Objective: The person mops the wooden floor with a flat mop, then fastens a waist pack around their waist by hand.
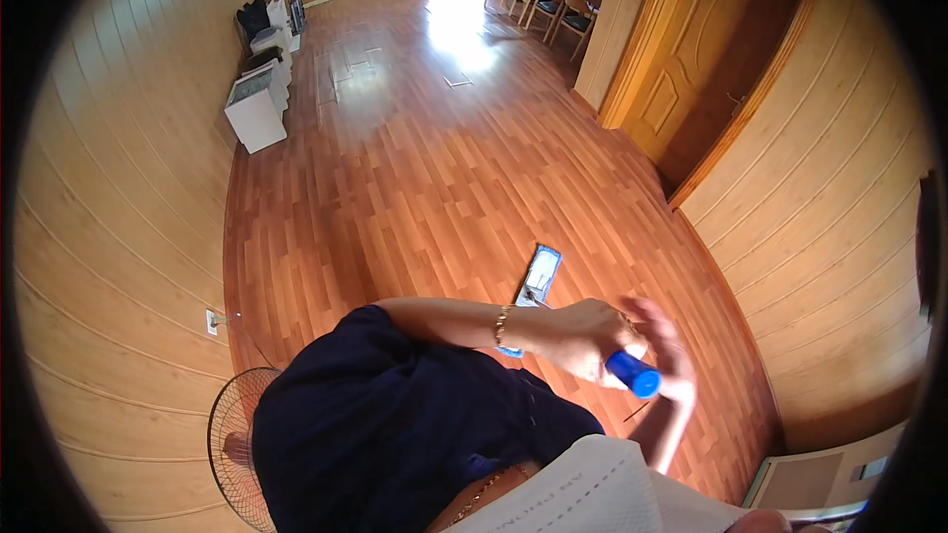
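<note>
Left hand (585, 338) clenched round the blue-capped mop handle (633, 374) near its top, right hand (664, 355) blurred beside it, grip unclear; flat mop head (538, 277) rests on the wooden floor (415, 168) ahead; looks light, stiff, smooth, best held high on the shaft.

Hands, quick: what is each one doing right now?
Left hand: closed around the blue mop handle.
Right hand: blurred, beside the handle's end; open or closed cannot be told.
</note>
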A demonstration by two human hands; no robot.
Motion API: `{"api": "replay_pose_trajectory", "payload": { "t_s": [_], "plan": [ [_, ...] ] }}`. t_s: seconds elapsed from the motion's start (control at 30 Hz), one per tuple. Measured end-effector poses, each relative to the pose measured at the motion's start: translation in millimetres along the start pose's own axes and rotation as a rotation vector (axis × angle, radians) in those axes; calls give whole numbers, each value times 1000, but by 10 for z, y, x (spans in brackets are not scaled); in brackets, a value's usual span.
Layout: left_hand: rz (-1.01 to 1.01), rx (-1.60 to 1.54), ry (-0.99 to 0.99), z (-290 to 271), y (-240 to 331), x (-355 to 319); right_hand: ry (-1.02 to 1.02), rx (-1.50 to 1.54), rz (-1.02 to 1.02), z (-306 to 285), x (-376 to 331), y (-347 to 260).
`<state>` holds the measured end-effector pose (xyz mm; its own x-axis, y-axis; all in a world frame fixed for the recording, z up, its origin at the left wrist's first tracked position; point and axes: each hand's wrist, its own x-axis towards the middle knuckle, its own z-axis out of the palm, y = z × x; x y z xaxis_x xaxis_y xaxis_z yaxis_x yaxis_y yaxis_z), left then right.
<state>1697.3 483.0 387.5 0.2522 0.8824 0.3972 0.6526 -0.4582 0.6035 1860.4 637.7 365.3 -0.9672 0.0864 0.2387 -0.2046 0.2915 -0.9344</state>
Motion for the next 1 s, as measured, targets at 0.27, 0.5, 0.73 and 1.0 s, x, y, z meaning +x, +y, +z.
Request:
{"api": "replay_pose_trajectory", "payload": {
  "t_s": [0.27, 0.5, 0.73, 1.0],
  "plan": [
    [-285, -27, -272, 1461, -1457, 127, 473, -608, -281, 454, -394, -988],
    [-154, 18, -253, 1932, -2019, -22, 735, -621, -452, 614, -625, -829],
    [-227, 75, -210, 1783, -2017, -520, 540, -657, -614, 551, -464, -817],
    [-513, 211, 30, 1355, -2089, -1623, 382, -101, -651, 728, 159, -423]
  ]
}}
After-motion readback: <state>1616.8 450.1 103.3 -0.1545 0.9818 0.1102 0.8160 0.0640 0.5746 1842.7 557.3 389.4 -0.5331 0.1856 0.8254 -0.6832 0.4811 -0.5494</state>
